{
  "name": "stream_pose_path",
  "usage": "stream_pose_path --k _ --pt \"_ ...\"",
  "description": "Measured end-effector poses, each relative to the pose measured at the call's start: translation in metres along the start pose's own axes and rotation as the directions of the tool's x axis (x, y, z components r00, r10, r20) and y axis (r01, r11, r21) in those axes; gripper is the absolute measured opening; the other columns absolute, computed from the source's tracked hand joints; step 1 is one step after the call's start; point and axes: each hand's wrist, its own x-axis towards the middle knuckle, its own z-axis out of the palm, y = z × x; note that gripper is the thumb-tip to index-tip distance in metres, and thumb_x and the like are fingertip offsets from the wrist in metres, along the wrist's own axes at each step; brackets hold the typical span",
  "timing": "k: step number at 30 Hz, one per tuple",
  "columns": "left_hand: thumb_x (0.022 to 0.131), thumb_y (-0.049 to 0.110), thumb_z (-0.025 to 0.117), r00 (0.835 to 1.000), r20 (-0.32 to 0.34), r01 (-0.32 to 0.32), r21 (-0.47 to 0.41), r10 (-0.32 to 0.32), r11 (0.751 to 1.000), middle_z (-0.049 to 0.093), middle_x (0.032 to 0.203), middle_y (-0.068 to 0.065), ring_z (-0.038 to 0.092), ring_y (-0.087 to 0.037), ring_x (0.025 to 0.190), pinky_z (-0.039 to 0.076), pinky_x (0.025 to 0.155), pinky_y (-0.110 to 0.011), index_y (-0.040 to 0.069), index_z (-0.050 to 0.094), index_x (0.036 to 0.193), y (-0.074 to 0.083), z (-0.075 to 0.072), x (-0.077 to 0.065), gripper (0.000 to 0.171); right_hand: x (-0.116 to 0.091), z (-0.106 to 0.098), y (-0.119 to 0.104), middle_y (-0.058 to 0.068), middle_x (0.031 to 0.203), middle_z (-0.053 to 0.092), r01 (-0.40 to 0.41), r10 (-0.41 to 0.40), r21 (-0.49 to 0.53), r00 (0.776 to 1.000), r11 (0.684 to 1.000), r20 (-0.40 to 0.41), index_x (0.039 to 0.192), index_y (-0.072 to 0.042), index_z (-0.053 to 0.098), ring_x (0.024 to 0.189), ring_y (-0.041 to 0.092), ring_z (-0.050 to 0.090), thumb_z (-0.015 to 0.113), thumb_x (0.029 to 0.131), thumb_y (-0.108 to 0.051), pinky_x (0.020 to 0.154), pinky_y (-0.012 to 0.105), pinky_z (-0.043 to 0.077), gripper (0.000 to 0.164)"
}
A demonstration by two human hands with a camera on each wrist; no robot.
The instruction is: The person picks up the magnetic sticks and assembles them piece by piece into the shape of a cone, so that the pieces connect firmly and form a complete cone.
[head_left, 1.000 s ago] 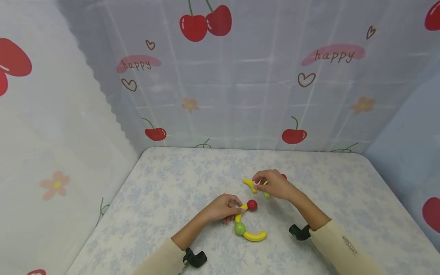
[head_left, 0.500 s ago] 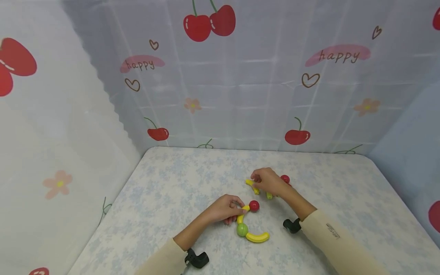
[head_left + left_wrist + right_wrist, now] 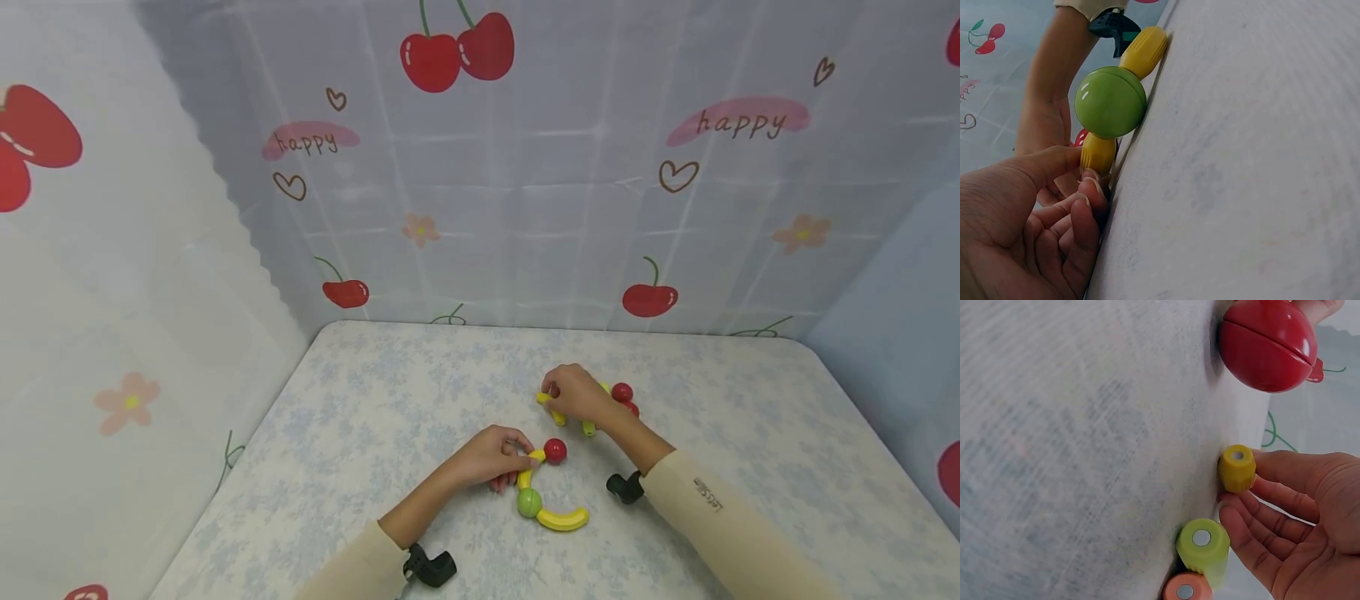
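My left hand [image 3: 487,457] pinches a curved yellow toy rod [image 3: 525,477] between thumb and fingers. One end of that rod meets a red ball [image 3: 555,451], the other a green ball [image 3: 529,502]. A second curved yellow rod [image 3: 563,520] extends from the green ball, so the four form a C-shaped chain on the table. Farther back, my right hand [image 3: 577,393] pinches a separate curved yellow rod [image 3: 1237,472], which lies on the table. A silver disc shows in its near end in the right wrist view. The left fingertips sit low by the tabletop.
Beside the right hand lie a lime-green rod [image 3: 1202,540] and an orange rod [image 3: 1186,589], both with silver disc ends. Two red balls [image 3: 622,392] rest behind the right wrist. A pale floral cloth covers the table [image 3: 375,400]; printed curtains [image 3: 525,208] stand around it.
My right hand has shifted left to the separate yellow rod, uncovering the red balls behind its wrist. The left hand keeps its hold on the chain; the head view has turned slightly left.
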Motion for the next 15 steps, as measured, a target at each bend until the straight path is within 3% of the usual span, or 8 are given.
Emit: stream_pose_path --k 7,15 --pt "0.094 0.028 0.074 1.000 0.003 -0.001 0.004 0.001 1.000 0.062 0.057 -0.001 0.052 -0.011 0.040 0.044 0.038 -0.022 0.017 0.071 0.100 0.001 0.000 0.001 0.013 -0.004 -0.003 -0.003 0.001 0.081 0.065 0.048 -0.049 -0.041 0.999 0.998 -0.018 0.100 -0.005 0.075 0.070 0.015 0.055 0.080 0.086 -0.007 0.065 0.030 0.053 0.016" --pt "0.094 0.028 0.075 1.000 -0.011 0.011 0.007 -0.011 1.000 0.063 0.058 -0.002 0.052 -0.012 0.040 0.044 0.038 -0.023 0.017 0.071 0.101 -0.001 0.000 0.000 0.014 -0.026 -0.010 -0.008 0.002 0.083 0.065 0.075 -0.075 -0.005 0.995 0.997 -0.071 0.102 -0.006 0.075 0.069 0.015 0.056 0.079 0.085 -0.005 0.060 0.027 0.053 0.018"
